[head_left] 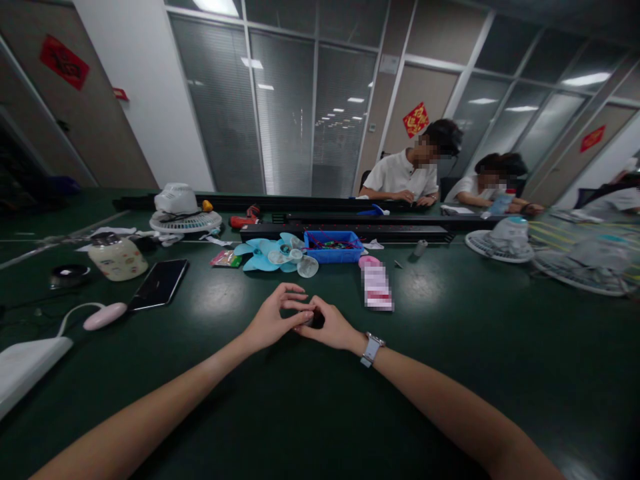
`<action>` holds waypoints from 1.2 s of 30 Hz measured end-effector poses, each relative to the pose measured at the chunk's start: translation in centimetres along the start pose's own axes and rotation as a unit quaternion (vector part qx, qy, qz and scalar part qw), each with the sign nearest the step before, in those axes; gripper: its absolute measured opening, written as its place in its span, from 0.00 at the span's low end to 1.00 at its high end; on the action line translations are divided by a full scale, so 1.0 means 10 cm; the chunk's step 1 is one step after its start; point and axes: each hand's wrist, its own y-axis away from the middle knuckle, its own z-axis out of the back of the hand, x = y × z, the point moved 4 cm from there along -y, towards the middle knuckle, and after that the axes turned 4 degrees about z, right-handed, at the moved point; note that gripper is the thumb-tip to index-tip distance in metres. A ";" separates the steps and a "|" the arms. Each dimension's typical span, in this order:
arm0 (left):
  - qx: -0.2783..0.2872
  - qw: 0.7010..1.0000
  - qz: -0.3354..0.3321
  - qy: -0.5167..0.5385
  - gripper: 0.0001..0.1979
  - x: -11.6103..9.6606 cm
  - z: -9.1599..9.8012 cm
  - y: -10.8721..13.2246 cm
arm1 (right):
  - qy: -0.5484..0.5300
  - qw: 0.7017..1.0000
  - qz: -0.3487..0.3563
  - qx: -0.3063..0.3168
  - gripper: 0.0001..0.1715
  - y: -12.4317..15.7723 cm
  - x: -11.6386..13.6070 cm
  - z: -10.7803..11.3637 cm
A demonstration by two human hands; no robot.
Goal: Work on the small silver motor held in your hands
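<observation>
My left hand point(273, 320) and my right hand point(327, 325) meet over the dark green table point(450, 347), a little in front of me. Together they pinch a small dark part point(316, 320) between their fingertips; the right hand's fingers curl round it and the left thumb and forefinger press against it. A watch with a pale strap point(371, 349) sits on my right wrist. Just beyond the hands lie light blue fan blades point(273, 256) and a blue tray point(334, 246) with small parts.
A black phone point(160, 282), a pink oval object point(105, 315), a jar point(117, 257) and a white fan motor on its grille point(183, 210) lie to the left. Fan grilles point(575, 257) lie at the right. Two people point(415, 175) sit across a black rail point(345, 231).
</observation>
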 end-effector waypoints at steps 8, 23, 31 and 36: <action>-0.052 0.997 -0.018 -0.048 0.22 -0.04 0.04 0.00 | -0.005 1.000 0.001 -0.004 0.20 0.00 -0.03 -0.01; -0.118 0.989 -0.012 -0.088 0.19 -0.10 -0.02 0.04 | -0.001 1.000 0.009 -0.010 0.20 0.00 -0.06 -0.02; -0.148 0.976 -0.023 -0.161 0.18 -0.16 -0.05 0.07 | -0.008 1.000 0.016 -0.009 0.19 0.00 -0.03 -0.01; -0.123 0.981 -0.057 -0.141 0.17 -0.17 -0.07 0.05 | 0.000 1.000 0.022 -0.004 0.18 0.00 -0.05 -0.02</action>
